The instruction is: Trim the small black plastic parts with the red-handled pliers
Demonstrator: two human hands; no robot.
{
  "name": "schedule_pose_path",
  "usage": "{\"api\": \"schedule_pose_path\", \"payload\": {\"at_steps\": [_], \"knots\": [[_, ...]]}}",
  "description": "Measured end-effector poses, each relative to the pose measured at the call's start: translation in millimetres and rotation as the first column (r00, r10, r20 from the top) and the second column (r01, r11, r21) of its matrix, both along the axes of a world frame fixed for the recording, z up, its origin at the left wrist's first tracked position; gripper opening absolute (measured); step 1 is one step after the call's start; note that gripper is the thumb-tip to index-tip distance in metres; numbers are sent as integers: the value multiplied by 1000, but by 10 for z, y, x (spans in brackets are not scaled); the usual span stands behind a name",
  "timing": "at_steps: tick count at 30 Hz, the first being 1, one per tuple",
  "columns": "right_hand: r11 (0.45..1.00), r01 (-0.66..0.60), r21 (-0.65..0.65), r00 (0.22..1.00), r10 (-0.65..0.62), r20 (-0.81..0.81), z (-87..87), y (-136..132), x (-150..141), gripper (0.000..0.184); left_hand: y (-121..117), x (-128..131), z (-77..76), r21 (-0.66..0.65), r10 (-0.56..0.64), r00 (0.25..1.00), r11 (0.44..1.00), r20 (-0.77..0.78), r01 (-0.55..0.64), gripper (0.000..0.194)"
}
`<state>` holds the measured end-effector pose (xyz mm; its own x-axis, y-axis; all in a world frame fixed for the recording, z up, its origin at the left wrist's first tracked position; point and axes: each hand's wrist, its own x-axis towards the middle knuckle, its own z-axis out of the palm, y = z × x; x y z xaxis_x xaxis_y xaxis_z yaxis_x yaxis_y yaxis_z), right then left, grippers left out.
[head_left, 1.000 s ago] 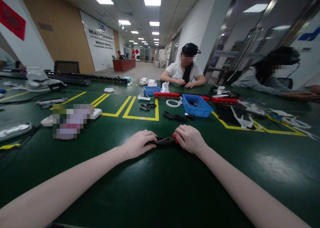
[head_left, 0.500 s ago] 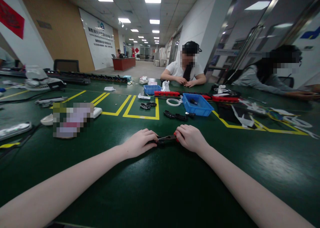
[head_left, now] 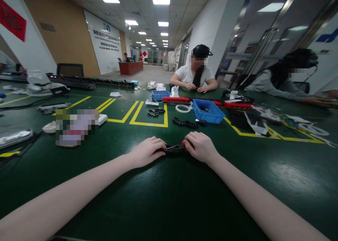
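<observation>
My right hand (head_left: 200, 146) is closed around the red handles of a pair of pliers (head_left: 176, 148), whose dark narrow jaws point left. At the tip of those jaws, my left hand (head_left: 150, 150) pinches a small black part (head_left: 161, 149), mostly covered by the fingers. Both hands are low over the green table, a short distance apart. Beyond them lie several black pieces (head_left: 185, 122) in a row, with a short black cylinder beside them. More black pieces (head_left: 155, 112) rest inside a yellow-taped outline.
A blue bin (head_left: 208, 111) holds a dark object; a smaller blue bin (head_left: 161, 95) stands behind. Nearby are a white ring (head_left: 183, 108) and a red strip (head_left: 176, 99). A pixelated flat object (head_left: 77, 128) lies left. Two people sit across the table.
The pliers and my right hand have shifted slightly left, bringing the jaws closer to my left fingers. My left hand stays nearly in place.
</observation>
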<state>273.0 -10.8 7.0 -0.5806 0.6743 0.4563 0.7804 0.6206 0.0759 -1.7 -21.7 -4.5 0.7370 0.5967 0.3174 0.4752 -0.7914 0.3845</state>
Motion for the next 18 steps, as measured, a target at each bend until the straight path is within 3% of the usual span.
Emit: {"api": "schedule_pose_path", "payload": {"at_steps": [18], "knots": [[1000,-11,-5,1000,11,7,12,7,-14,30,-4,5,15,13,21,999,1000,-27,-20,12]]}}
